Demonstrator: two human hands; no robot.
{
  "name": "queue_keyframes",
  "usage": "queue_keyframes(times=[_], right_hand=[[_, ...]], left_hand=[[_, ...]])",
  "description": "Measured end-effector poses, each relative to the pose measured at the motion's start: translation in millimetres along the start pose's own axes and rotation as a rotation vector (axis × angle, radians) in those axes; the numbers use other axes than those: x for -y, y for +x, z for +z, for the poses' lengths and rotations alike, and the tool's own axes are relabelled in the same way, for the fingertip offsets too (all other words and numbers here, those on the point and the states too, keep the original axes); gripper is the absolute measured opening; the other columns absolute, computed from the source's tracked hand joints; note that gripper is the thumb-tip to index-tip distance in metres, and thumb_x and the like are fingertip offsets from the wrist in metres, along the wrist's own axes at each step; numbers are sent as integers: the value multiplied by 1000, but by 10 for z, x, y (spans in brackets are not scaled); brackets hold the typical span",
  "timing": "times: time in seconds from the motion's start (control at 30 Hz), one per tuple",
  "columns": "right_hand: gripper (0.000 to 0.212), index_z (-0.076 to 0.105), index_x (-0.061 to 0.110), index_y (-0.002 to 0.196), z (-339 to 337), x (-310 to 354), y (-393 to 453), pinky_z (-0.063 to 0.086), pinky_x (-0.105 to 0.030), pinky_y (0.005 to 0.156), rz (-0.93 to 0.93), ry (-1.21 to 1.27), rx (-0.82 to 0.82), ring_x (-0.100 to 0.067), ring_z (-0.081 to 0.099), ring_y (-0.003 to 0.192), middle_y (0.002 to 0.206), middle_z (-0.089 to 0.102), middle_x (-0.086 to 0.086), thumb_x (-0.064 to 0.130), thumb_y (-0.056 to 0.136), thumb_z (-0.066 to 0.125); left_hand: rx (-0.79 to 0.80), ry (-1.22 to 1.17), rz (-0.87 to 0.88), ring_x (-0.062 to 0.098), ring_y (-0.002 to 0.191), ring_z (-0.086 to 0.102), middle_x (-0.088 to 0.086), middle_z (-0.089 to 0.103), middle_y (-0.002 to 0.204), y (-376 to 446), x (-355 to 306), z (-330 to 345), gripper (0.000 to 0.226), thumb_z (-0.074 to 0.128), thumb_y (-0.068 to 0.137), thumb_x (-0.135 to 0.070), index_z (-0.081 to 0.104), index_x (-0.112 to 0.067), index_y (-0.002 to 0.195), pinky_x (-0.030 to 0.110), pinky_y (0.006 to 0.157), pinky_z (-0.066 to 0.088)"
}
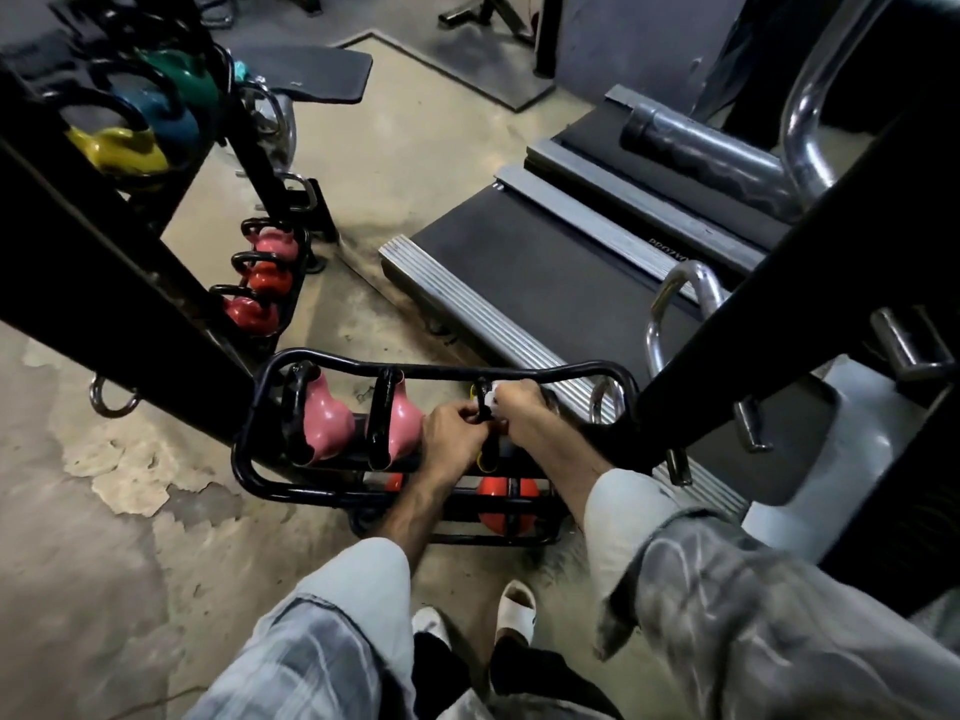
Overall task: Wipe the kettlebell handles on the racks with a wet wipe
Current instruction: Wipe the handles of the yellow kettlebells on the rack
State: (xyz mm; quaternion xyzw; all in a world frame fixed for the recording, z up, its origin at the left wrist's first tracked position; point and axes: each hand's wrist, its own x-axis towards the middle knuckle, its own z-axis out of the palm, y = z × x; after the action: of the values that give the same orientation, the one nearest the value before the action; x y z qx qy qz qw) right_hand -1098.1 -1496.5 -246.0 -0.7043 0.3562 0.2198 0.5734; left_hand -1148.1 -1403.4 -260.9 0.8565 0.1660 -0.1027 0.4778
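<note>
Hands meet over the third kettlebell in the low black tubular-steel rack, the one with a black handle and a sliver of yellow body showing beneath. The left hand has its fingers curled round the lower part of that handle, probably to keep the bell from rocking in its cradle. The right hand grips the upper part, with the crumpled white wet wipe pinched between fingers and metal so the cloth wraps the bar as it is rubbed. How far the wipe encircles the handle is hard to tell, since the knuckles hide most of it.

Two pink rounded kettlebells sit just beside on the left in the same row, their black handles upright and easy to reach from above. Red-orange kettlebells lie on the tier below. More bells, yellow, blue and green, hang on a taller black rack at the upper left, so by my judgement plenty of handles remain.
</note>
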Motion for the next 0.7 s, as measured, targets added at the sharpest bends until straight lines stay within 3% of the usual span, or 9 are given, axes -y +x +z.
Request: queue_keyframes(times=[0.07, 0.13, 0.2, 0.3, 0.4, 0.5, 0.57, 0.63, 0.7], right_hand=[[28, 72, 19, 105, -95, -43, -87, 50, -23, 81, -167, -249, -159, -24, 64, 100, 108, 67, -6, 19, 79, 65], [27, 71, 28, 102, -186, -111, -152, 50, -26, 91, -304, -254, -195, -24, 62, 107, 108, 70, -3, 30, 76, 64], [30, 71, 26, 104, -320, -162, -254, 53, -29, 89, -402, -162, -160, -19, 66, 100, 98, 73, -1, 25, 75, 66], [38, 66, 18, 116, -573, -186, -426, 52, -18, 76, -528, 1, -133, -8, 68, 84, 86, 71, 7, 5, 80, 66], [25, 71, 22, 96, -801, -277, -532, 47, -8, 65, -528, 47, -202, 3, 64, 71, 80, 69, 12, 3, 82, 62], [19, 75, 24, 77, -939, -457, -474, 50, -13, 65, -412, 118, -334, -6, 66, 75, 84, 73, 8, 10, 81, 63], [26, 75, 24, 86, -1028, -579, -448, 54, -17, 66, -344, 136, -334, -13, 67, 80, 94, 74, 1, 7, 78, 58], [41, 73, 20, 105, -1101, -732, -468, 53, -24, 83, -347, 91, -308, -14, 66, 91, 106, 72, -2, -1, 74, 56], [42, 71, 15, 114, -1159, -910, -479, 50, -21, 84, -415, -3, -341, -10, 64, 92, 109, 72, -3, -4, 76, 62]], left_hand=[[3, 11, 2, 12, 76, 69, -1, 74, 79, 1, -16, -10, 23, 77, 66, -29, 73, -20, 87, 33, 72, 58], [13, 30, 9, 14, 83, 68, 1, 74, 86, 1, -35, -27, 27, 77, 67, -29, 72, -18, 91, 32, 76, 57], [34, 37, 18, 15, 84, 67, 1, 73, 90, -2, -31, -53, 30, 78, 69, -27, 71, -15, 96, 31, 79, 55], [56, 34, 16, 20, 87, 67, 3, 73, 93, 42, -8, -82, 36, 79, 70, -28, 68, -14, 101, 34, 81, 55], [30, 79, 67, 26, 98, 64, 9, 71, 99, 58, -67, -122, 29, 71, 79, -25, 66, -11, 104, 31, 85, 48], [-25, 201, 294, 30, 105, 56, 13, 64, 107, 41, -174, -135, 25, 62, 86, -17, 63, -10, 110, 32, 90, 40], [20, 248, 484, 28, 105, 56, 11, 62, 106, 42, -257, -75, 22, 60, 86, -12, 64, -10, 108, 30, 93, 39], [133, 294, 619, 24, 103, 58, 8, 65, 104, 51, -356, 36, 24, 57, 83, -7, 67, -11, 104, 30, 93, 41], [285, 349, 712, 22, 105, 59, 8, 66, 108, 59, -494, 179, 28, 58, 80, -5, 68, -11, 106, 28, 94, 41]])
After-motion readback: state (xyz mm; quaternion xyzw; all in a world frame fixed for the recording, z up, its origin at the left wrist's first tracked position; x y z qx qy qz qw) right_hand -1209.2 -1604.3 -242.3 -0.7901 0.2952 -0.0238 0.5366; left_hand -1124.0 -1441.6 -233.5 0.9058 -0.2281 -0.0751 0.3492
